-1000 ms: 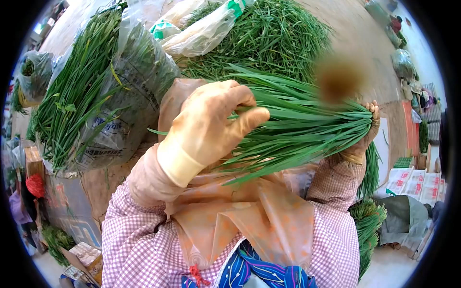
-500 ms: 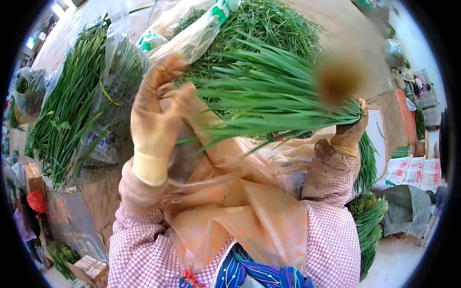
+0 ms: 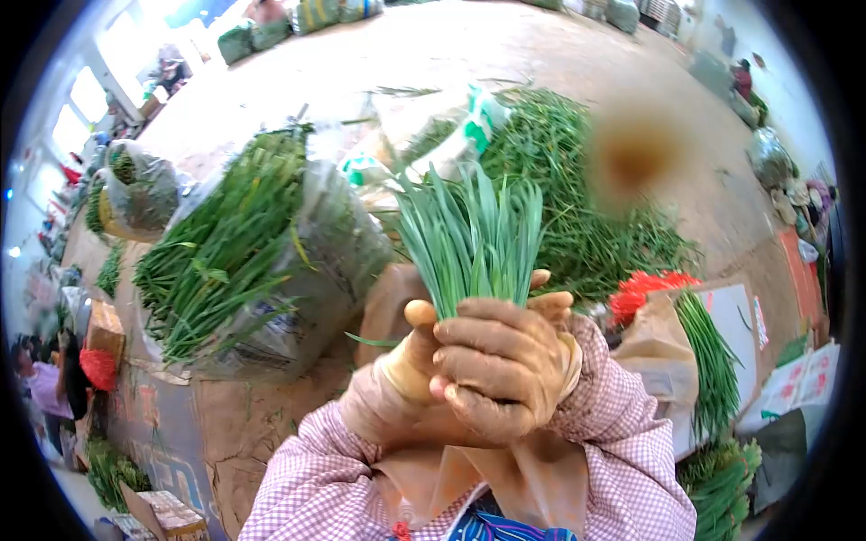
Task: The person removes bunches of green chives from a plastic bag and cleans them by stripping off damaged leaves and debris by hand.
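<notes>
Both my gloved hands are wrapped round an upright bunch of garlic chives (image 3: 474,239) in front of my chest. My right hand (image 3: 501,365) lies across the near side, its fingers curled to the left over the lower stems. From the left and behind, my left hand (image 3: 413,353) closes round the same bunch, with its thumb up and most of its fingers hidden. The flat green leaves fan out above the hands. The stem ends are covered by the palms.
A loose heap of chives (image 3: 577,162) lies beyond the hands. On the left, more chives (image 3: 230,243) rest on a clear plastic bag (image 3: 334,243). Red ties (image 3: 649,293) and another bunch (image 3: 708,361) are at the right. Cardboard (image 3: 244,433) covers the left side.
The chives have swung from lying sideways in my right hand to upright before me. My left hand, earlier free and raised, now grips them too. The view has tilted up.
</notes>
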Demonstrator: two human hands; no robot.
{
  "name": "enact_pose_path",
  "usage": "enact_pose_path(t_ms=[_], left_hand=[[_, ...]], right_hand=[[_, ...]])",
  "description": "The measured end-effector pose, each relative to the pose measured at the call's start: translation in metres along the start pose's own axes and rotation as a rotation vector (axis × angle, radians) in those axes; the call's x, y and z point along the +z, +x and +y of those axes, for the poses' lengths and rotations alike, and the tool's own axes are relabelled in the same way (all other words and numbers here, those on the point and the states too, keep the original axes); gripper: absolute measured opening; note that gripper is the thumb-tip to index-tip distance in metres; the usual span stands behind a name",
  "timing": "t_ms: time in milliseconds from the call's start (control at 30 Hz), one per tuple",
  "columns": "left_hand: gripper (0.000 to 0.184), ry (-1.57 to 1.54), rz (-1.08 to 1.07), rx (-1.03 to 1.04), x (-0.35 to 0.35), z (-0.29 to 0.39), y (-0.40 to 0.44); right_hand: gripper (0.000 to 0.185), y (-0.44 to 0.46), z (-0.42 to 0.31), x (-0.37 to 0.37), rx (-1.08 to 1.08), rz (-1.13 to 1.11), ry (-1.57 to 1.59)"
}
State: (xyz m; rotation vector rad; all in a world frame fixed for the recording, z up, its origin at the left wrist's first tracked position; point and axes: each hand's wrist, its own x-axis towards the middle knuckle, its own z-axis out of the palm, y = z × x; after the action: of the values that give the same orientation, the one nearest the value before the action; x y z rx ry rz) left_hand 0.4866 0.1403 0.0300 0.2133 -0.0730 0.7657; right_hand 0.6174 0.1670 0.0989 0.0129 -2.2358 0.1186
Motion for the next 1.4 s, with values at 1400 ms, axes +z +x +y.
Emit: enact_pose_path(t_ms=[1400], left_hand=[[0.086,0.389,0.648,0.108,0.025,0.012,-0.106]], right_hand=[[0.041,-0.018,-0.022,0.070,1.035,0.097,1.030]])
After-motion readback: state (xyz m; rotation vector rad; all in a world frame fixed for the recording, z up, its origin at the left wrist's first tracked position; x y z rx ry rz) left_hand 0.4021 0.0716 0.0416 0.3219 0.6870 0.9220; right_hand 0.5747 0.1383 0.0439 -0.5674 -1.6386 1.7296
